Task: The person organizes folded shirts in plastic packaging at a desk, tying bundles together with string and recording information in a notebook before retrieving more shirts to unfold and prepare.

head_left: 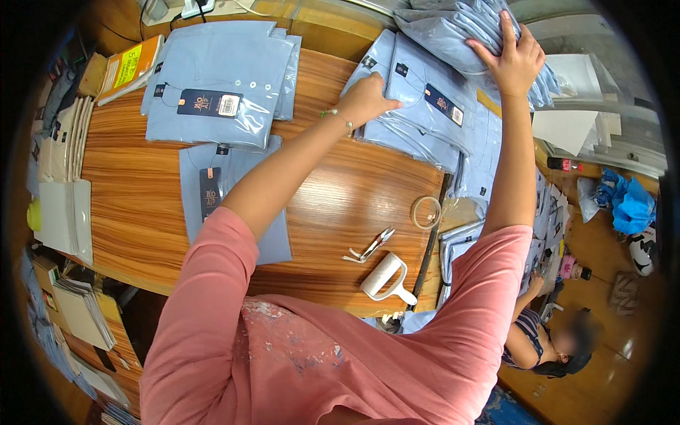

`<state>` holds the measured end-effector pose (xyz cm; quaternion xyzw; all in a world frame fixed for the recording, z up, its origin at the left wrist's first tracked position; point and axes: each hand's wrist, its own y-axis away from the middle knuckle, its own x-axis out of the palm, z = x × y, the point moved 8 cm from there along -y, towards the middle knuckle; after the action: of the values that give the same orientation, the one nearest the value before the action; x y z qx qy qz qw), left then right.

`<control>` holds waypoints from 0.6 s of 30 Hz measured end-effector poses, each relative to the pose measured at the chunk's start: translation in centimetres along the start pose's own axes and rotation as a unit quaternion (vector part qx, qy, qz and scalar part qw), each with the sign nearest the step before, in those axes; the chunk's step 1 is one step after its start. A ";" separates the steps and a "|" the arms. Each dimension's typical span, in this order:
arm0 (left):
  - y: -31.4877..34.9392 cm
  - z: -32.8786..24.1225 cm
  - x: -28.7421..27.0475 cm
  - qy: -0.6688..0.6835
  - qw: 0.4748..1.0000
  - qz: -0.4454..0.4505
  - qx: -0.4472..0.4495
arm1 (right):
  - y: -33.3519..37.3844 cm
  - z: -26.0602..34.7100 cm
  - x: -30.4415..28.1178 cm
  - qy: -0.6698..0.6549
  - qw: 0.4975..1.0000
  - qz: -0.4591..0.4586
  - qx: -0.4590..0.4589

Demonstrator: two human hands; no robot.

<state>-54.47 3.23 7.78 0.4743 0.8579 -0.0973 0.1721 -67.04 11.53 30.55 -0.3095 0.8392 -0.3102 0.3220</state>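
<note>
My left hand (363, 100) is at the left edge of a pile of folded light-blue shirts in clear bags (425, 92). Its fingers curl down at the edge of a bagged shirt, and the thumb points right across it; the fingertips are partly hidden. A dark hang tag (444, 105) lies on the top shirt. Farther right, my right hand (516, 60) rests with spread fingers on a higher stack of bagged blue shirts (453, 32). Another bagged pile (212, 64) sits at the far left of the table, and a folded shirt (269, 241) lies partly under my left forearm.
On the wooden table (333, 191) lie thread snippers (370, 244), a white lint roller (388, 278) and a roll of clear tape (426, 212). An orange-and-white packet (127, 71) stands at the far left. Another person (531, 333) is at the lower right, near more shirts.
</note>
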 end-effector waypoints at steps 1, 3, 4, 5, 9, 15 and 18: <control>-0.9 0.6 0.2 0.027 0.999 0.038 -0.005 | -0.4 0.2 0.1 -0.004 1.000 0.004 -0.001; -1.6 1.1 0.4 0.089 0.990 0.095 -0.050 | -0.4 0.0 0.6 -0.053 0.991 0.094 0.076; -1.8 0.8 -0.1 0.018 0.997 0.063 -0.039 | -0.3 -0.2 1.0 -0.078 0.981 0.137 0.114; -1.6 -0.8 -0.1 -0.050 0.998 0.040 -0.024 | 0.2 -0.6 0.8 -0.073 0.981 0.137 0.116; -1.7 -2.8 -0.9 -0.171 0.985 0.026 -0.009 | 0.2 -0.3 0.4 -0.078 0.985 0.116 0.096; -2.1 2.4 -5.3 0.037 0.993 -0.065 -0.091 | -0.4 0.0 0.0 -0.083 0.987 0.106 0.090; -0.9 3.0 -4.1 0.199 0.966 -0.006 -0.167 | -0.2 -0.2 -0.1 -0.071 0.987 0.117 0.084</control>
<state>-52.60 -1.38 6.58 0.4434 0.8818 0.1426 0.0735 -67.10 11.56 30.86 -0.2023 0.8156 -0.3176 0.4394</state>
